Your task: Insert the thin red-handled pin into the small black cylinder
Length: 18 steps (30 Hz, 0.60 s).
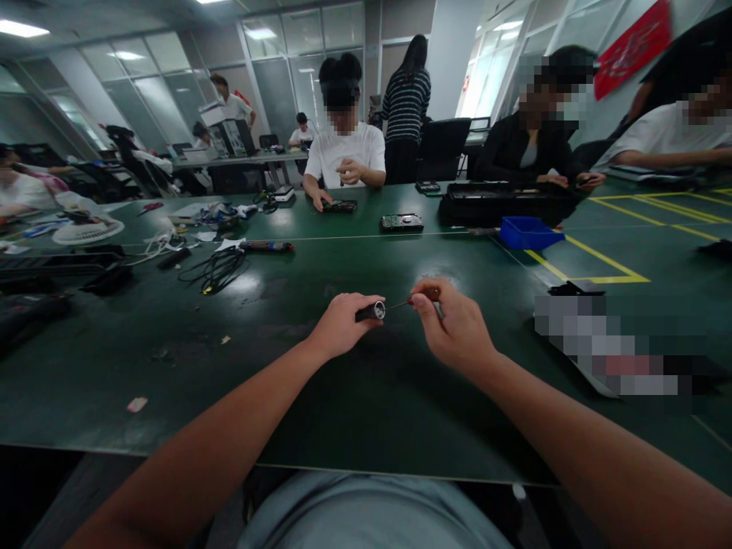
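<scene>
Above the near middle of the table, my left hand point(344, 322) is closed around a small black cylinder point(376, 311). Its pale-rimmed round end faces right and shows small details inside that I cannot make out. My right hand point(451, 319) pinches a screwdriver point(409, 302) with a red handle, mostly covered by the fingers. The thin metal shaft points left, and its tip is at or very near the rimmed end of the cylinder. Whether the tip touches it I cannot tell.
Across the green table point(343, 404), a person point(346, 152) handles a dark device. A hard drive point(402, 222), a blue bin point(529, 233) and a long black case point(503, 203) lie ahead. Black cable point(220, 267) and a corded tool point(268, 246) lie left; a blurred-out item point(606, 347) lies right.
</scene>
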Available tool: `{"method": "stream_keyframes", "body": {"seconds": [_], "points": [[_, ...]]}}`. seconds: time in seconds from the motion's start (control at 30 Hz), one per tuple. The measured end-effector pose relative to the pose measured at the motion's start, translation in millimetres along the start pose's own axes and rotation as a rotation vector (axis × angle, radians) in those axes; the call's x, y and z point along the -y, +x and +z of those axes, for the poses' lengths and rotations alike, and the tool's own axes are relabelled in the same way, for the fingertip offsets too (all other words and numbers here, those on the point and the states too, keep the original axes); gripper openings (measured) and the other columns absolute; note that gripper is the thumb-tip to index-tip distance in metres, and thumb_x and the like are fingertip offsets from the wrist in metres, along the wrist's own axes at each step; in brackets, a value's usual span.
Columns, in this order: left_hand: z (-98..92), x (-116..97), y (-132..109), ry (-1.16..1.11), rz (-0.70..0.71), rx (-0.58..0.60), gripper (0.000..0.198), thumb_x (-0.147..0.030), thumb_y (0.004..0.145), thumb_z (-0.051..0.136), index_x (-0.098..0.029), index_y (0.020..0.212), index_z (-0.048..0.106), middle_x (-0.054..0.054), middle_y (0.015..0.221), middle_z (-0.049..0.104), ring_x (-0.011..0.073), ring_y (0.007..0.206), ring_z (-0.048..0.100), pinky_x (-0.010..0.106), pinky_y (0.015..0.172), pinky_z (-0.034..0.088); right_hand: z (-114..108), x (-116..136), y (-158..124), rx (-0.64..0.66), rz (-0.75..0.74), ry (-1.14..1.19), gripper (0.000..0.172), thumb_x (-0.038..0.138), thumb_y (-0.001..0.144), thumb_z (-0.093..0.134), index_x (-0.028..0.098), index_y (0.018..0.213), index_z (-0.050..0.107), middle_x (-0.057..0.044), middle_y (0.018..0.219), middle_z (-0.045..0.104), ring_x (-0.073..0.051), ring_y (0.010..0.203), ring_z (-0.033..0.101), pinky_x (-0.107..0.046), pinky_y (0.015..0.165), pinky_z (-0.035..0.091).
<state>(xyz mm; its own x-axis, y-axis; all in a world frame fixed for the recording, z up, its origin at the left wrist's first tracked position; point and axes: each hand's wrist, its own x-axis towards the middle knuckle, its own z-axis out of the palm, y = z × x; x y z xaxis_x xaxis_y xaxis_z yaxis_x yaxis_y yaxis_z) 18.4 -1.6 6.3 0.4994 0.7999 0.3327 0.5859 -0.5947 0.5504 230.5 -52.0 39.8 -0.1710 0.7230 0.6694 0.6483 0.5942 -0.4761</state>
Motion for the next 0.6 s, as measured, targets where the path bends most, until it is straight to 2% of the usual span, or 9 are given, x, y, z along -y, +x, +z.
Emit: {"method": "stream_keyframes", "body": {"seconds": [0.2,0.4,0.6], "points": [[-0.3,0.3,-0.3,-0.007,-0.013,0.001,0.038,-0.025,0.087,0.072,-0.027,0.124,0.066,0.001,0.107,0.070,0.0211,0.101,0.062,0.038,0.093,0.042,3.5,-6.8,-2.1,-0.040,0.127,0.113,0.016,0.034,0.101,0.045,0.023,0.101,0.056,-0.004,0.083,0.069,-0.020,0.074,0.068,-0.034,0.068,0.050],[0.7,3.2,-0.6,-0.002,0.032,0.005,0.038,-0.026,0.087,0.072,-0.027,0.124,0.066,0.002,0.109,0.071,0.0214,0.101,0.062,0.039,0.095,0.043,6.1,-8.2,-1.1,0.003,0.173,0.190,0.018,0.036,0.101,0.045,0.023,0.100,0.057,-0.003,0.083,0.069,-0.020,0.076,0.069,-0.034,0.069,0.050],[1.3,3.8,0.0,0.005,0.057,0.019,0.038,-0.023,0.087,0.073,-0.025,0.124,0.066,0.004,0.112,0.070,0.0214,0.105,0.063,0.038,0.096,0.043,5.0,-9.7,0.6,0.023,0.195,0.152,0.020,0.036,0.101,0.044,0.022,0.098,0.056,-0.004,0.081,0.069,-0.020,0.074,0.068,-0.035,0.070,0.049]]}}
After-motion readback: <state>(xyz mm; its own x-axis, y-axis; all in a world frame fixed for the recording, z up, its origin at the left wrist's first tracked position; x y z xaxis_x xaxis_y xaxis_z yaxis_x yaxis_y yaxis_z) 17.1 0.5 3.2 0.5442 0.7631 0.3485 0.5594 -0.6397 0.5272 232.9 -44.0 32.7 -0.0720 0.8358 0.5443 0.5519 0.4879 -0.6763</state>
